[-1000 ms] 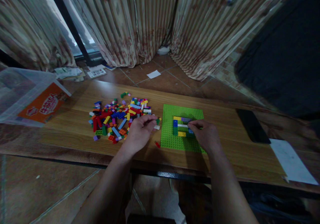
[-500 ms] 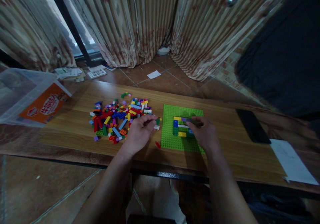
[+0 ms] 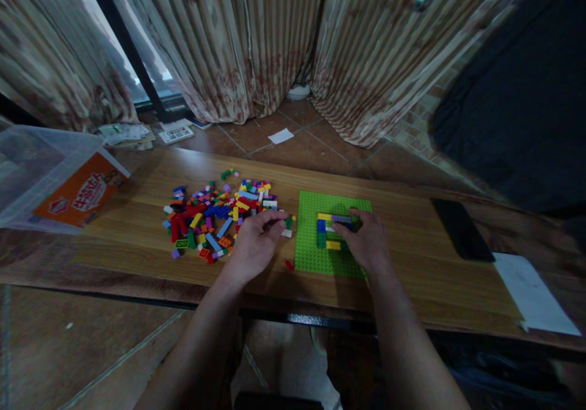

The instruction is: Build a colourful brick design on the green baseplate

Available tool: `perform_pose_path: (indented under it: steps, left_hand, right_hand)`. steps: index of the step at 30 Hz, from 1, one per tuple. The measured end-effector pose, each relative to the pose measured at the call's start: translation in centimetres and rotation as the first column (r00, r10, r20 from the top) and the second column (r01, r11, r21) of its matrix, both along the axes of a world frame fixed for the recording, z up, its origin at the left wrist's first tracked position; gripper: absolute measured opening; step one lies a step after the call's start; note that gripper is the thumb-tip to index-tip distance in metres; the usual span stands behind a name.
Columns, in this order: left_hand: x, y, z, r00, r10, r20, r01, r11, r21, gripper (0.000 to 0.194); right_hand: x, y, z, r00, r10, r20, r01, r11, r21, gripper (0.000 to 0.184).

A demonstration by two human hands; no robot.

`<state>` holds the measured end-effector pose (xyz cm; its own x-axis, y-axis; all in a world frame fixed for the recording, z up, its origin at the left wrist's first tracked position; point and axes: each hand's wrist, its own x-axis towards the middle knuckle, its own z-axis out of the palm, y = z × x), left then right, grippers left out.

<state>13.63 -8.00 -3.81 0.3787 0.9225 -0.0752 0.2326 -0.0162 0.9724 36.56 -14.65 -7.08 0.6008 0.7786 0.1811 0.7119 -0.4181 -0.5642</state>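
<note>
A green baseplate [image 3: 309, 257] lies on the table and carries a low frame of bricks, with a blue brick [image 3: 321, 225] on its left side and a yellow brick [image 3: 333, 246] along the near side. Over the right part of this frame is my right hand [image 3: 368, 242], thumb and forefinger spread apart and the thumb near the frame's middle; the hand covers the right end. Beside the loose brick pile [image 3: 223, 212], my left hand [image 3: 254, 245] has its fingertips pinched together. Whatever is between them is too small to make out. A white brick [image 3: 286, 233] lies by its fingertips.
A red brick [image 3: 289, 265] lies by the baseplate's left edge. Farther right are a black phone [image 3: 462, 230] and a white paper sheet [image 3: 533, 291]. A clear plastic box [image 3: 41, 178] with an orange label stands at the table's left end.
My right hand has shifted slightly left, and its thumb and forefinger have spread, showing more of the frame's far side. My left hand stays in place.
</note>
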Motion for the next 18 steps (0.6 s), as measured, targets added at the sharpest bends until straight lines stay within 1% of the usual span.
perform_pose_path:
  steps: [10, 18]
  left_hand:
    - [0.05, -0.32, -0.20, 0.999, -0.018, -0.033, 0.019, 0.999, 0.037, 0.026]
    - [0.28, -0.22, -0.16, 1.000, -0.008, -0.018, 0.008, 1.000, 0.019, 0.029]
  right_hand:
    - [0.00, 0.17, -0.28, 1.000, 0.014, 0.016, -0.014, 1.000, 0.010, 0.045]
    - [0.11, -0.27, -0.95, 0.999, 0.039, 0.015, -0.040, 0.999, 0.033, 0.049]
